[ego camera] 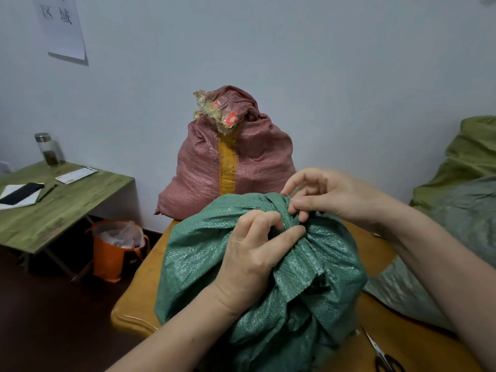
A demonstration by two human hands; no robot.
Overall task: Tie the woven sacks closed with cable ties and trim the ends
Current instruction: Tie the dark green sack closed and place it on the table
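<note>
Green woven sack [204,253] sits on a yellowish wooden worktop [139,291], its mouth bunched into a neck. The left hand [252,253] grips that neck, fingers [257,218] curled round the pleats. The right hand [330,197] pinches the top of the bunch, with a thin pale strand at its fingertips [302,204]. Scissors [383,358] lie on the worktop to the sack's right. Behind, a pink sack [257,162] leans on the pale wall [349,76], its red-and-white labels [230,119] too small to read. A sheet [61,28] on the wall, upper left, shows the characters 区域. An orange bag [110,259] stands on the dark floor [53,318].

Green side table [67,210] left: glass bottle [48,150], phone [22,193] on notebook [26,202]. Orange bag [112,259] on floor. Paper sign [63,25] on wall.
</note>
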